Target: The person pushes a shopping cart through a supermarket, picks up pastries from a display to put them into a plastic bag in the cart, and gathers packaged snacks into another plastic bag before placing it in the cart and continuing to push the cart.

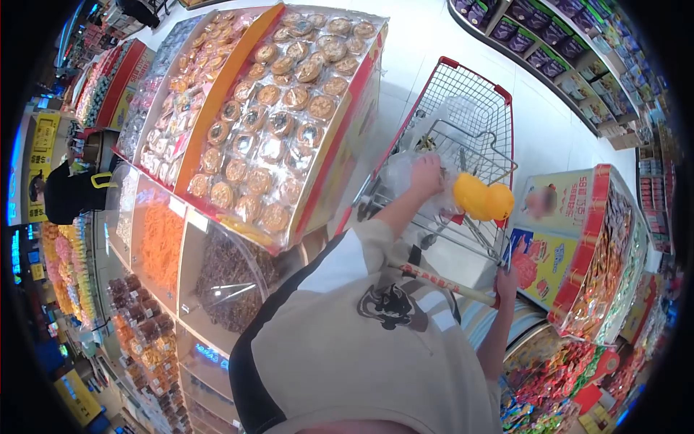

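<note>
My left hand reaches over the near end of the shopping cart, its fingers curled into a clear plastic bag. What lies inside the bag is hard to make out. Just right of that hand, a glossy yellow object with two rounded lobes sits at the cart's child-seat end. Across my waist runs the pale cart handle with red lettering. My right hand is closed at the handle's right end, its fingers partly hidden.
On the left stands a slanted display of wrapped round biscuits, above clear bins of dried snacks. A candy stand is close on the right. Shelves of purple packages line the far right. Another person is at far left.
</note>
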Demonstrator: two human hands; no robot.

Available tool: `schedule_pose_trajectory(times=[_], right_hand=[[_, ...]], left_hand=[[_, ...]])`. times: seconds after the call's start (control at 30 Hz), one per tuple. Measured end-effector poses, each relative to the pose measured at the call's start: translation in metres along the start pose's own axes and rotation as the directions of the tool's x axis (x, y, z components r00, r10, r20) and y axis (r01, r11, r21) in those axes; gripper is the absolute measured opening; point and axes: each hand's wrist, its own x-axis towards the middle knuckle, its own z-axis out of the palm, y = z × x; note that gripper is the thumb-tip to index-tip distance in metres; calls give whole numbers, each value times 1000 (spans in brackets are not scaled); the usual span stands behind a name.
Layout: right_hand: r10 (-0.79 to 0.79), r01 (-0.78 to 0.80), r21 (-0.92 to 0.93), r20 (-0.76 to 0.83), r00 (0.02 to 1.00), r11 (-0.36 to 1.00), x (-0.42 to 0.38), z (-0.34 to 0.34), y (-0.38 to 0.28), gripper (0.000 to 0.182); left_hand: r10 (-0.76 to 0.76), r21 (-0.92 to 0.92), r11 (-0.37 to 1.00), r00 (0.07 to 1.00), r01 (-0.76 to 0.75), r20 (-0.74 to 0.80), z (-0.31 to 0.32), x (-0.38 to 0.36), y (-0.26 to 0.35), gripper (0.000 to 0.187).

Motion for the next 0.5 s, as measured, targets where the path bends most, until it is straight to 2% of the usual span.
schedule_pose_trajectory(times=[0.13, 0.23, 0.33, 0.43, 0.5], right_hand=[[91, -93, 61, 41, 995, 994, 22, 5, -55, 12], [104, -113, 90, 90, 990, 990, 51, 7, -54, 14], [130, -129, -45, 17, 991, 991, 74, 9, -66, 17], [49, -58, -105, -86, 995, 993, 95, 11, -72, 17], [-66, 46, -170, -114, 991, 984, 103, 7, -79, 20]], left_hand=[[69, -4, 998, 996, -68, 62, 9, 59, -14, 65], [86, -5, 996, 967, -90, -242, 12, 81, -16, 58], [121, -36, 991, 977, -130, -177, -9, 100, -17, 52], [135, 105, 984, 988, -143, 74, -29, 114, -18, 47], [128, 50, 990, 988, -133, 85, -51, 109, -14, 44]])
